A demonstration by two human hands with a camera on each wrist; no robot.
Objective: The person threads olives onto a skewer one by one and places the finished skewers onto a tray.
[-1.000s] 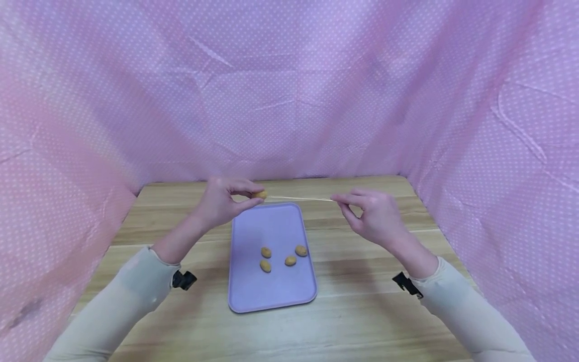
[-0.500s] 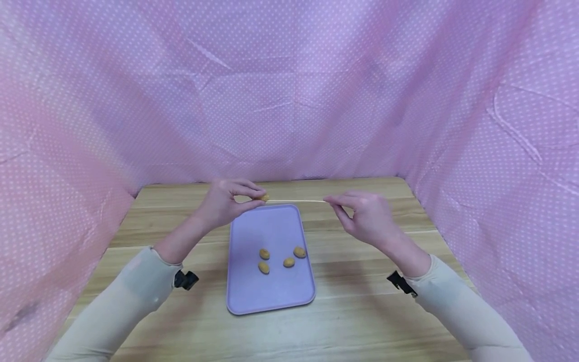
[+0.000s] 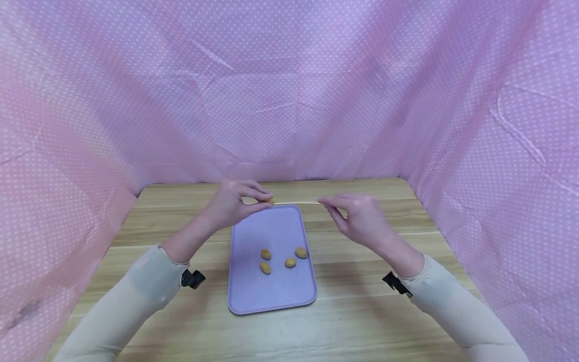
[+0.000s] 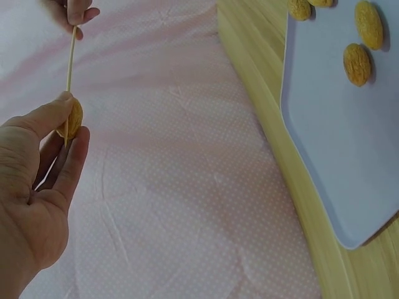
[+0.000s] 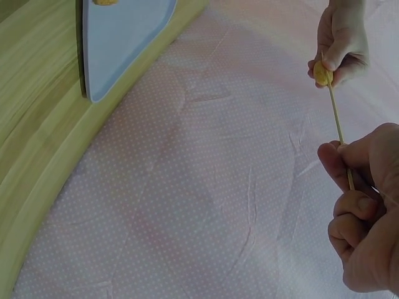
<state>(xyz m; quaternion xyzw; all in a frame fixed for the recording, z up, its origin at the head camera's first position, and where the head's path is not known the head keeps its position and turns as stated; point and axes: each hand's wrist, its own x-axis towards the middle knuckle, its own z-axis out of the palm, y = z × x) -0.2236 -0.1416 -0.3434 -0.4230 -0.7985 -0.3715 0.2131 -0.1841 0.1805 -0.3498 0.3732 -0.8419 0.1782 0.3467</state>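
Above the tray's far edge, my left hand point(image 3: 235, 202) pinches a wrinkled yellow-brown oval fruit point(image 4: 75, 118), like a dried date, between thumb and fingers. A thin wooden skewer point(image 4: 70, 62) meets it, and the tip shows past its far side; whether it runs through or alongside is not plain. My right hand point(image 3: 359, 217) pinches the skewer's other end, which the right wrist view shows running in among the fingers. Skewer and fruit are held up off the table, roughly level in the head view. Several similar fruits point(image 3: 290, 262) lie on the lilac tray point(image 3: 271, 296) below.
The tray rests on a light wooden table point(image 3: 362, 281). Pink dotted cloth point(image 3: 289, 100) hangs behind and on both sides, close to the table's edges. Black straps or clips point(image 3: 193, 279) sit at both wrists.
My right hand has moved left and my left hand slightly right, so less skewer shows between them. Both keep their pinch. The fruits on the tray have stayed in place.
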